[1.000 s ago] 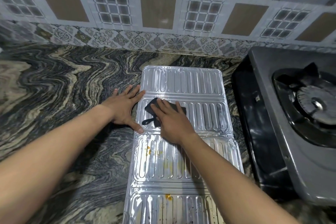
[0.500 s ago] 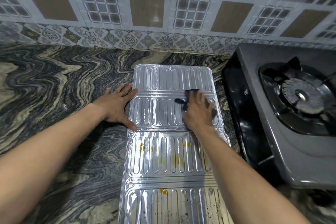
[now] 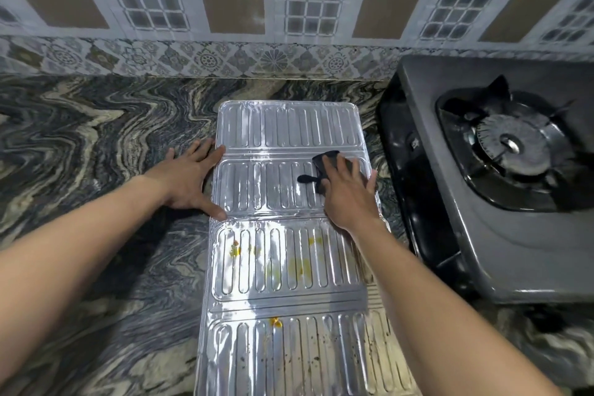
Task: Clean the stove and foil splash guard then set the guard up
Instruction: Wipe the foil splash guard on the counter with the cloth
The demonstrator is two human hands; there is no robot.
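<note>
The ribbed foil splash guard (image 3: 283, 270) lies flat on the marbled counter, its panels running from the wall toward me. Yellow-orange stains and dark specks mark the two nearer panels. My right hand (image 3: 348, 194) presses a dark cloth (image 3: 324, 164) onto the right side of the second panel from the wall. My left hand (image 3: 189, 178) lies flat, fingers spread, on the counter against the guard's left edge, thumb touching the foil. The grey gas stove (image 3: 501, 244) stands to the right, burner and black pan support showing.
A patterned tile wall (image 3: 289, 10) rises behind the counter. The swirled dark stone counter (image 3: 96, 145) stretches left of the guard. A narrow gap of counter separates the guard's right edge from the stove's black side.
My right hand has slid the dark cloth from the left part of the second panel to its right side. My left hand has stayed at the guard's left edge.
</note>
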